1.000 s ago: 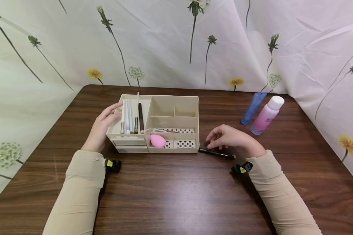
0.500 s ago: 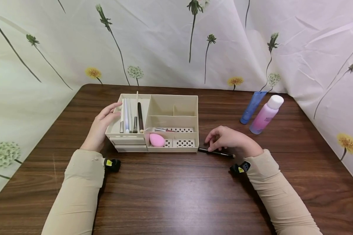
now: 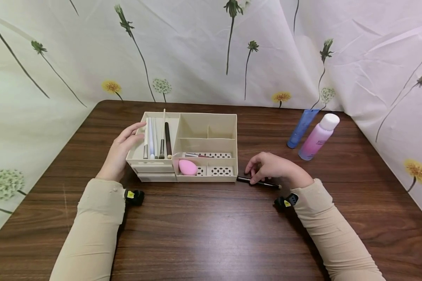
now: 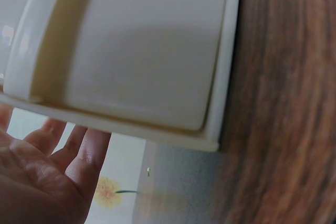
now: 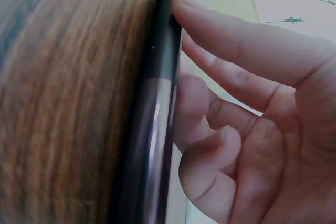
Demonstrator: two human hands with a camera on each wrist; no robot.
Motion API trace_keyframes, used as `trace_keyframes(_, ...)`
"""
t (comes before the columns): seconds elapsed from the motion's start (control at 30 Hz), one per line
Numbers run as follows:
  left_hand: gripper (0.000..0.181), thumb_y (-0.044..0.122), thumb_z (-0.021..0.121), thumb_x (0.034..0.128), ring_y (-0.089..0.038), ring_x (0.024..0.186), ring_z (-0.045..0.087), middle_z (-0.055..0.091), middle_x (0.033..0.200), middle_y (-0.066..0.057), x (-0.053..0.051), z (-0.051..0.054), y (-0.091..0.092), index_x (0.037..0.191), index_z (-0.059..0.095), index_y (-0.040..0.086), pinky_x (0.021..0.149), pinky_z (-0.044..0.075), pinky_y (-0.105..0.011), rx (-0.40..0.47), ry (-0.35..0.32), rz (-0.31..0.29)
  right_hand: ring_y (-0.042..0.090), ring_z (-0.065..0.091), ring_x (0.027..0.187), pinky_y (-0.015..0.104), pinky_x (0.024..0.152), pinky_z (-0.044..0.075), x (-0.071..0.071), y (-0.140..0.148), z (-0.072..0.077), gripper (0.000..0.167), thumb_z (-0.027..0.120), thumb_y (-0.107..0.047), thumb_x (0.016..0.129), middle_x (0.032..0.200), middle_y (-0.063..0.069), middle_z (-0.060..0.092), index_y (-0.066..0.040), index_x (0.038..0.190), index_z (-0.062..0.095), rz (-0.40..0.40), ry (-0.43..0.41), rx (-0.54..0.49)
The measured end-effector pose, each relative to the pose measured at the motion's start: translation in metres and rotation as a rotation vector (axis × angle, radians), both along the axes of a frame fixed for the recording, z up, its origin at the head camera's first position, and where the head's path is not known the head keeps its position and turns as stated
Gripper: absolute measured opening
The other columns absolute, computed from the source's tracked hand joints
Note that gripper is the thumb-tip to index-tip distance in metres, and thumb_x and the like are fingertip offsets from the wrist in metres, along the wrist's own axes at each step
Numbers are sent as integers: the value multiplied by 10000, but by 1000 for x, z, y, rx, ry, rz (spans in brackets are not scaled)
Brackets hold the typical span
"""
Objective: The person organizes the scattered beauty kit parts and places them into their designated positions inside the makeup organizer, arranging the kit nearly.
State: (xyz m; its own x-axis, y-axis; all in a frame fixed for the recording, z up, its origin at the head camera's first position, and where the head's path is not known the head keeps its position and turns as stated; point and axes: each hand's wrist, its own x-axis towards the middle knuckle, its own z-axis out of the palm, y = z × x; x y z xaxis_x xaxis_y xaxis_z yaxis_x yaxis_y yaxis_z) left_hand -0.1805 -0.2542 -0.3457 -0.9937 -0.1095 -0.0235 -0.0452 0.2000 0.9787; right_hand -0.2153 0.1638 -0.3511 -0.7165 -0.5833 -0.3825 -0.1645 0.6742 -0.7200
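My left hand [image 3: 117,150] rests against the left side of a cream desk organizer [image 3: 207,180], its fingertips at the top edge. In the left wrist view the fingers [image 4: 92,153] are extended beside the organizer's wall [image 4: 142,77]. To the organizer's right, my right hand [image 3: 272,167] pinches a slim black cosmetic pen [image 3: 267,184] lying on the table. The right wrist view has the thumb on the pen's black end [image 5: 163,40], with the other fingers curled close behind its shiny barrel. Whether the pen is lifted at all I cannot tell.
Several brushes and pens [image 3: 167,140] stand in the organizer's left section. A pink makeup sponge [image 3: 188,167] and a slim brush [image 3: 195,155] lie in its right compartments. At right on the wooden table [image 3: 204,230] stand a blue tube [image 3: 302,128] and a pink spray bottle [image 3: 316,139].
My right hand has lowered slightly, and its thumb and fingers have come down onto the black pen. The left hand and the organizer stay put.
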Motion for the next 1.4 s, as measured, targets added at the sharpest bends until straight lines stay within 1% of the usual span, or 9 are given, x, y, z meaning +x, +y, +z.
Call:
trace_keyframes(0.3,459,396,560,991,-155,1471,218,259,1639,-11,1,2,0,1440,513,313,1225,148,-438,-8,8,1,103,506,560,239,505,406,0,-1,-2,260,796,-54,786,726,0,620,3,1018,693,38,5,23)
trace_keyframes(0.43,454,397,560,991,-152,1474,211,255,1640,-9,1,2,0,1436,516,318,1227,144,-435,-3,7,1,93,494,563,242,516,412,0,-2,-2,238,789,-56,789,723,-5,612,-9,1005,699,69,28,45)
trace_keyframes(0.67,471,386,553,996,-180,1487,199,239,1646,-10,0,1,0,1457,498,300,1226,138,-462,-13,7,0,96,511,611,249,573,431,3,-3,-1,214,785,-37,766,721,-2,606,-17,964,705,86,62,45)
trace_keyframes(0.7,475,386,551,997,-182,1487,199,236,1647,-10,0,1,-1,1460,494,297,1225,139,-465,-15,6,-1,98,516,625,253,588,437,3,-3,-1,210,781,-35,762,722,0,608,-20,958,706,89,74,51)
trace_keyframes(0.9,476,374,549,1001,-178,1484,201,238,1647,-6,0,0,-1,1464,491,283,1226,138,-463,-17,10,2,99,544,679,258,643,452,6,-5,4,178,755,-76,757,749,-2,640,-71,932,721,121,224,163)
trace_keyframes(0.97,473,372,548,1001,-175,1484,202,239,1646,1,0,0,-1,1463,492,283,1226,139,-459,-18,8,2,93,551,689,256,655,455,6,-5,5,173,738,-82,758,758,-9,655,-77,931,722,128,259,179)
trace_keyframes(1.13,465,372,551,1000,-162,1469,223,250,1642,8,-1,0,-1,1455,497,296,1221,160,-439,-6,-6,5,82,570,711,256,682,469,3,-2,5,187,683,-84,766,781,-9,686,-56,947,715,114,291,144)
trace_keyframes(1.27,462,375,554,998,-160,1466,225,254,1640,3,-1,-1,-1,1451,502,302,1221,159,-437,1,-4,4,80,583,717,259,679,485,1,1,5,209,668,-80,790,809,15,696,-29,988,710,88,282,84)
trace_keyframes(1.4,456,372,558,996,-162,1474,215,255,1640,-5,0,0,-1,1445,512,301,1223,153,-438,4,9,4,111,597,675,281,650,510,0,2,5,259,656,-55,837,851,57,706,14,1086,667,49,252,-3)
